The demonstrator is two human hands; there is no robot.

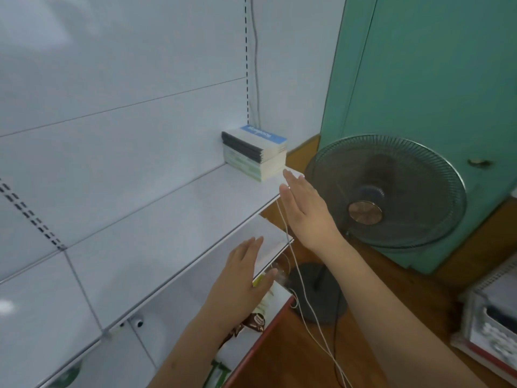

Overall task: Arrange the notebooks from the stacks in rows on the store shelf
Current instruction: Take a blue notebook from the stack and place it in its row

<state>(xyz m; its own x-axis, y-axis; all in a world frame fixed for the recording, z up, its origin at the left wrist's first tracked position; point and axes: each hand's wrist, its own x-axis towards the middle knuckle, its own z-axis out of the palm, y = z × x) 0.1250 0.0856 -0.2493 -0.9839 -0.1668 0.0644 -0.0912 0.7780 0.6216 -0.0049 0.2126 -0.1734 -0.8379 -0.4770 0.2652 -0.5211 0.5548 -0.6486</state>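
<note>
Right hand: reaching flat toward the stack of notebooks, fingers straight and together, holding nothing; fingertips ending just beside the stack's lower near corner, contact impossible to tell.
Left hand: hovering lower and nearer than the stack, fingers straight and relaxed, gripping nothing, palm turned down over the front edge of the shelf below.
Stack of notebooks: lying flat at the far right end of the white shelf, against the back panel; blue cover on top, dark spines beneath, pale green and white ones at the bottom.
Arm pose: right forearm stretching up from the lower right toward the stack; left forearm rising from the bottom centre, well short of the stack.
Writing: white lettering showing on the blue top cover, too blurred to read.
White cable: hanging down from the shelf edge near the stack, passing between the two hands.
Fan: standing on the floor to the right of the stack, behind the right hand.
Lower shelf items: packets lying below the stack's shelf, under the left hand, labels unreadable.
Green door: standing right of the stack, behind the fan.
</note>
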